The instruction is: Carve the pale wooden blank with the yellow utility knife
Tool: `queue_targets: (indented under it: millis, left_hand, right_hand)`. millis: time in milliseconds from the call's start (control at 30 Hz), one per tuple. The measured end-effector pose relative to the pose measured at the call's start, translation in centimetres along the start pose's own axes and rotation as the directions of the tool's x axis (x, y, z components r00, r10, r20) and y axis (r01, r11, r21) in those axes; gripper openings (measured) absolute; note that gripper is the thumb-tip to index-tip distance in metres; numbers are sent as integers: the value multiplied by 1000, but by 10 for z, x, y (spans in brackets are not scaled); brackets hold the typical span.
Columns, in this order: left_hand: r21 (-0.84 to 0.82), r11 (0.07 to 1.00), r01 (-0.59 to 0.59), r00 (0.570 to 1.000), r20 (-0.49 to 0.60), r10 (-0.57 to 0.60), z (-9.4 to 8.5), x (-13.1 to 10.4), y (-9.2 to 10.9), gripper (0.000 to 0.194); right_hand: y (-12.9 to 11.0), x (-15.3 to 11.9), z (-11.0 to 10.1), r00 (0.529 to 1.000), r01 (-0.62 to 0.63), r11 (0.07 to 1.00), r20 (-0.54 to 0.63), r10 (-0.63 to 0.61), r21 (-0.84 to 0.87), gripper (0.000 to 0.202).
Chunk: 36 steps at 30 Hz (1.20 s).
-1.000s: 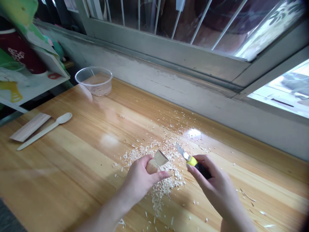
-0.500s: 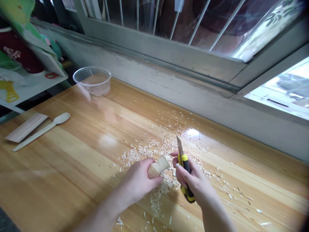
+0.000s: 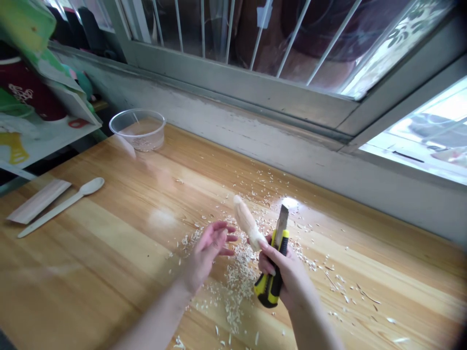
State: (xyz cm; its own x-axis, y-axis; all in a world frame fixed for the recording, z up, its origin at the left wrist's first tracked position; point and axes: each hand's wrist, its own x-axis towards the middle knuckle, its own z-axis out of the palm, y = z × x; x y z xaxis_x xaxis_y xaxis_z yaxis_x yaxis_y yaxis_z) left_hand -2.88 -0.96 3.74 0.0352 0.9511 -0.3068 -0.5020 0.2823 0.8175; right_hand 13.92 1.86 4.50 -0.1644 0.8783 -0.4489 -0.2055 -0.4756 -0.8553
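Observation:
My right hand [image 3: 282, 265] holds two things at once. A yellow and black utility knife [image 3: 272, 284] lies in its palm and fingers, blade out and pointing up and away. Between its thumb and fingers it pinches the near end of a pale carved piece of wood [image 3: 246, 218], whose rounded end points up and left. My left hand [image 3: 211, 245] is just left of the wood, apart from it, with fingers spread and nothing in them. Wood shavings [image 3: 237, 282] lie thickly on the table [image 3: 109, 272] beneath both hands.
A wooden spoon [image 3: 73, 201] and a flat wooden strip [image 3: 38, 200] lie at the left. A clear plastic bowl [image 3: 136, 131] with some bits inside stands at the back by the wall. A white shelf [image 3: 73, 129] borders the table's left; a barred window runs behind.
The wood has passed from my left hand to my right, and its rounded end now points away. My left hand has opened. The knife stays in my right hand.

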Motion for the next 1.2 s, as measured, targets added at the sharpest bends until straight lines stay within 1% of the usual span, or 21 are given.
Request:
queue_targets:
  millis: [67,133,200,267,333,400,433,500,567,667,733,800,833,933,1000,1067,1133,1200]
  left_hand:
    - [13,1000,9,999,39,-10,7,0,-10,39]
    - [34,999,-14,997,80,11,13,-1,-17,36]
    - [39,999,-23,999,27,22,14,1,-20,32]
    - [44,999,-16,998,-55,19,10,4,-20,32]
    - [56,998,-15,994,-108,21,4,8,-19,37]
    - [75,997,-14,993,-119,23,-1,12,-19,41]
    - [85,996,3,994,-109,6,-3,13,-20,44]
    - [119,991,62,997,-60,-55,-4,13,-21,50]
    - [167,977,131,991,19,-136,-1,11,-22,60]
    - [245,949,196,962,142,-235,5,6,-22,67]
    - [292,933,208,935,223,-278,7,4,-21,68]
    - [327,919,219,908,277,-315,6,4,-21,67]
    - [338,914,225,901,285,-328,6,5,-22,63]
    - [360,903,234,902,268,-340,3,5,-25,48]
    - [358,904,234,895,284,-344,3,4,-27,43]
    - [342,906,250,866,339,-367,4,3,-28,39]
    - [313,912,265,834,400,-379,7,2,-29,40]
    - [279,923,267,818,441,-370,8,2,-30,44]
  right_hand:
    - [6,-3,10,999,-31,999,24,30,44,40]
    - [10,-5,16,994,-66,998,87,65,9,38]
    - [9,-7,17,978,-93,992,178,107,-88,40]
    - [3,-6,11,960,-86,971,242,141,-224,41]
    - [-5,-3,0,968,-47,940,216,126,-337,37]
    - [-11,1,-11,987,4,936,152,53,-352,34]
    - [-13,3,-16,993,23,948,117,15,-316,34]
    - [-13,7,-20,997,38,977,73,-23,-212,35]
    - [-10,10,-20,998,29,995,53,-24,-96,38]
    - [-5,11,-14,995,-15,1000,101,13,27,43]
    - [-4,11,-10,993,-25,998,118,18,59,40]
    - [-3,11,-9,996,-18,997,87,12,72,37]
    - [-4,11,-9,998,-12,997,68,6,76,35]
    - [-3,13,-11,999,9,997,53,-14,82,32]
    - [-2,14,-14,998,18,996,56,-23,82,31]
    - [-1,15,-16,998,26,995,48,-31,91,32]
    - [-1,17,-18,999,41,994,29,-44,105,34]
    - [-2,18,-20,998,62,992,6,-63,109,36]
